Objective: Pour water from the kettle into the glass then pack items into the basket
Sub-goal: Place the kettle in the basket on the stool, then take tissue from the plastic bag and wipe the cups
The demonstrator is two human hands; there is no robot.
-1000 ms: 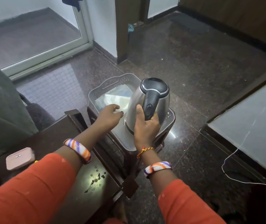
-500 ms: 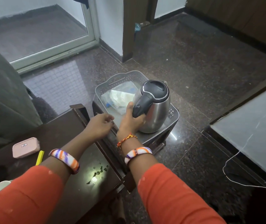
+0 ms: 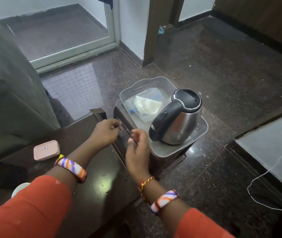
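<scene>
The steel kettle (image 3: 178,121) with a black lid and handle stands upright in the near right end of the grey plastic basket (image 3: 203,129). A clear plastic bag with white contents (image 3: 145,105) lies in the basket's far end. The basket rests on a small dark stool beside the dark wooden table (image 3: 93,170). My right hand (image 3: 136,148) hovers just left of the kettle's handle, off it, fingers loosely apart and holding nothing. My left hand (image 3: 105,133) is at the table's far edge with fingers curled in, nothing visible in them. No glass is in view.
A pink box (image 3: 46,150) lies on the table at left, with a white cup rim (image 3: 19,188) at the near left edge. A grey-green sofa (image 3: 8,91) stands to the left. A glass-topped table (image 3: 274,143) and a white cable (image 3: 260,177) are on the right.
My right hand has set the kettle down in the basket, let go of its handle and drawn back. My left hand has pulled back from the basket to the table's edge.
</scene>
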